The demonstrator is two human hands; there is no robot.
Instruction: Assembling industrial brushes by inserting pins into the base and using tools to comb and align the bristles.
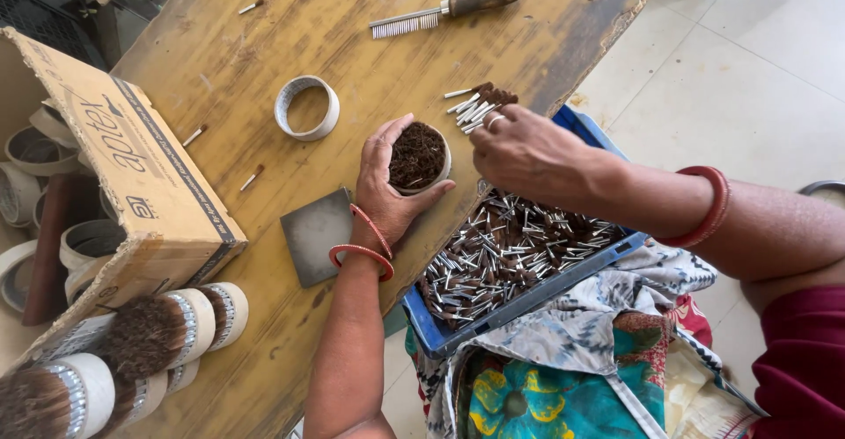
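My left hand is wrapped around a white ring packed with upright brown-tipped bristle pieces, resting on the wooden table. My right hand holds a bunch of metal-stemmed brown-tipped pieces just right of and above the ring. Both wrists wear red bangles. A blue tray full of several more such pieces sits on my lap under the right forearm.
An empty white ring lies left of my hands, a grey square plate below them. A metal comb with a wooden handle lies at the far edge. A cardboard box and filled rings stand left.
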